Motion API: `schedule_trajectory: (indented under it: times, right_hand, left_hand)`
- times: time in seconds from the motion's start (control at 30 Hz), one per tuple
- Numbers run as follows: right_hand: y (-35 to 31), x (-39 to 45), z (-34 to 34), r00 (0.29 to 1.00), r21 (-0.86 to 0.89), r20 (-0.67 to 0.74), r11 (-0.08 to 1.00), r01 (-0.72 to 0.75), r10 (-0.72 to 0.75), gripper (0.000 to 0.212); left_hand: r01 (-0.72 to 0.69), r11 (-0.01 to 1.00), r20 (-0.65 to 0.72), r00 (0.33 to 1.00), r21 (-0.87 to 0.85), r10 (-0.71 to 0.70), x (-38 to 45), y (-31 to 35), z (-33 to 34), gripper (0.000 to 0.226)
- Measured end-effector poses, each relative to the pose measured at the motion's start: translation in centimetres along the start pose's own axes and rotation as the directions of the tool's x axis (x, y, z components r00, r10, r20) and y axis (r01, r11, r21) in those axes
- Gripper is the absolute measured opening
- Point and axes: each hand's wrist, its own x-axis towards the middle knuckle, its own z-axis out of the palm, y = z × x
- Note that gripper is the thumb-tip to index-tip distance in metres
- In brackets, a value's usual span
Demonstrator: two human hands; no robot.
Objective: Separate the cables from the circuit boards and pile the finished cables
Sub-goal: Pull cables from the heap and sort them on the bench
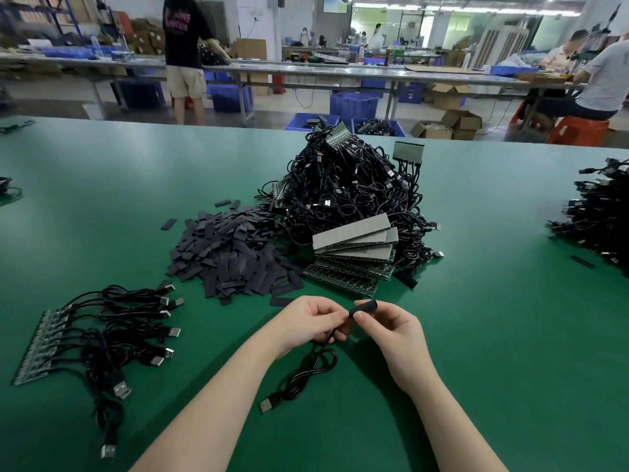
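Left hand (315, 323): closed in a pinch on the black cable (315, 364) near its upper end; the grip is judged firm, though the fingertips are partly hidden.
Right hand (391, 327): a black sleeve (364, 306) is pinched between thumb and fingers, at the cable's end.
Cable: held just above the table (493, 335); its loop and USB plug (270, 401) are trailed on the mat below the hands.
Board strip (37, 349): lying at the left with several cables still attached; separation there is judged not done.
Board stack (354, 248): leaned against the tangled heap (347, 185), just beyond the hands.
Sleeve pile (231, 250): loose pieces spread left of the heap.
Risk, sleeve: if the sleeve is pushed askew, it may be jammed or split on the cable's end.
Risk, cable: if the pull is taken on the wire and not the end, the joint may be strained.
Risk, snag: the trailing plug may be dragged into the left strip's cables.
Risk, sorting: a finished cable may be dropped into the unsorted heap; the pile at the far right (599, 212) is judged the likely place, though this cannot be confirmed.
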Motion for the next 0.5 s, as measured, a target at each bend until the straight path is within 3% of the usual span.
schedule_trajectory:
  times: [0.37,0.5]
  right_hand:
    - [0.08,-0.10,0.45,0.999,-0.041,-0.018,0.998,0.049,-0.049,0.031]
    - [0.42,-0.41,0.96,0.976,-0.162,-0.157,0.978,0.128,-0.153,0.059]
  left_hand:
    - [-0.016,0.999,-0.052,0.999,-0.028,0.014,0.02,0.11,0.26,0.017]
    - [-0.042,0.996,-0.154,0.988,-0.079,0.029,0.27,-0.32,0.58,0.014]
